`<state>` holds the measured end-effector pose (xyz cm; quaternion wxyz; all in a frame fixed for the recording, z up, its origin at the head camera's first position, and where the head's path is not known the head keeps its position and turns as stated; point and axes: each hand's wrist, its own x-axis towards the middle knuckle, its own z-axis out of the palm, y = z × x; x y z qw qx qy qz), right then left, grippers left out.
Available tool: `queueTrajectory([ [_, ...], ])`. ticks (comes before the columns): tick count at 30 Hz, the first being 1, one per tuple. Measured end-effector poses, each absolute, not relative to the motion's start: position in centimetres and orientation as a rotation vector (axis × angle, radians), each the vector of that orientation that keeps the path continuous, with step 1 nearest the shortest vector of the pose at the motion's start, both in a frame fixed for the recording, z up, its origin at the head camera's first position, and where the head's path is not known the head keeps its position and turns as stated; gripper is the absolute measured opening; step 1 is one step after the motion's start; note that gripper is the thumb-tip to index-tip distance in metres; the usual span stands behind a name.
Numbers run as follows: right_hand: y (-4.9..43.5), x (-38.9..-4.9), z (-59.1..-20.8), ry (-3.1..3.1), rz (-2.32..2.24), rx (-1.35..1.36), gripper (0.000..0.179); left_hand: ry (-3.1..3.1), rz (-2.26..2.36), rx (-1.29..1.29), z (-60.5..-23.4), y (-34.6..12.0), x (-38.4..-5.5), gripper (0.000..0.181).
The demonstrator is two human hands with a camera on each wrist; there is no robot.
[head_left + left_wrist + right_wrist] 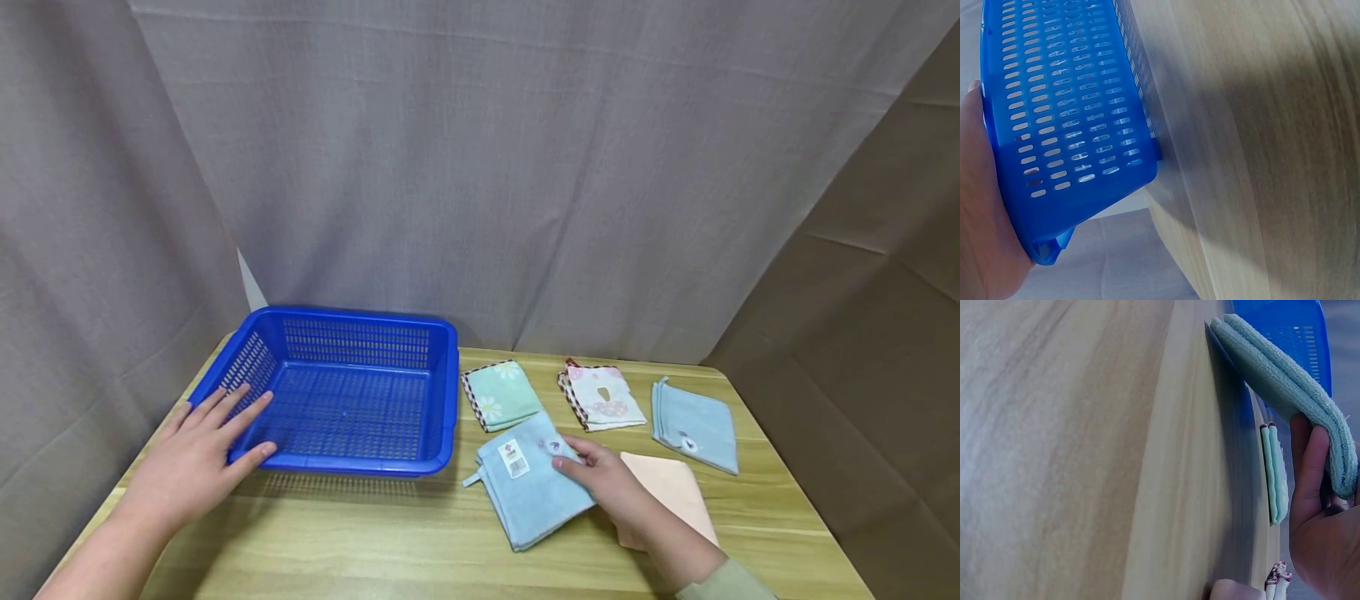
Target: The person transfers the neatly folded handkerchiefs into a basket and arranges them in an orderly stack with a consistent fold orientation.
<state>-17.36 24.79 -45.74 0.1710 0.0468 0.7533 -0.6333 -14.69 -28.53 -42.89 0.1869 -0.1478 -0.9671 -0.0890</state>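
I see the right grip (pixel 602 477) pinching the labelled blue towel (pixel 531 492) above the tabletop (pixel 360 542); held one-sided, its folds could sag open. The left grip (pixel 193 458), fingers spread, seemingly rests on the basket (pixel 352 464).

The basket (pixel 337 463) is deep blue, the white-labelled towel (pixel 528 492) pale blue, the mint towel (pixel 510 392) white-flowered with dark-checked edging (pixel 474 402).

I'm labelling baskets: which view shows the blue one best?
The head view, where the blue basket shows its inside and nearly whole outline. Left wrist: mainly its slotted outside; right wrist: just part, beyond the folded cloth.
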Motion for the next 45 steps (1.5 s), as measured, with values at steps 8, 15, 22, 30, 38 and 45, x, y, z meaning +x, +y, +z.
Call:
queueTrajectory([
  [8, 24.8, -17.2, -45.3, 2.131, -1.837, 0.168, 0.066, -2.722, -0.250, -0.416, -42.7, -28.4, -14.6, 0.065],
  [15, 25.0, -17.3, -44.9, 2.132, -1.871, 0.209, 0.066, -2.718, -0.251, -0.417, -42.6, -28.3, -14.5, 0.065],
  [22, 25.2, -17.4, -44.4, 2.183, -1.859, 0.206, 0.067, -2.725, -0.246, -0.418, -42.5, -28.3, -14.5, 0.066],
  [30, 25.4, -17.7, -43.7, 2.255, -1.864, 0.152, 0.063, -2.737, -0.249, -0.422, -42.5, -28.4, -14.4, 0.065],
  [38, 25.7, -17.9, -43.1, 2.294, -1.884, 0.146, 0.060, -2.721, -0.249, -0.439, -42.6, -28.5, -14.5, 0.065],
  [45, 25.9, -18.0, -42.7, 2.294, -1.905, 0.151, 0.059, -2.704, -0.241, -0.453, -42.6, -28.6, -14.5, 0.065],
])
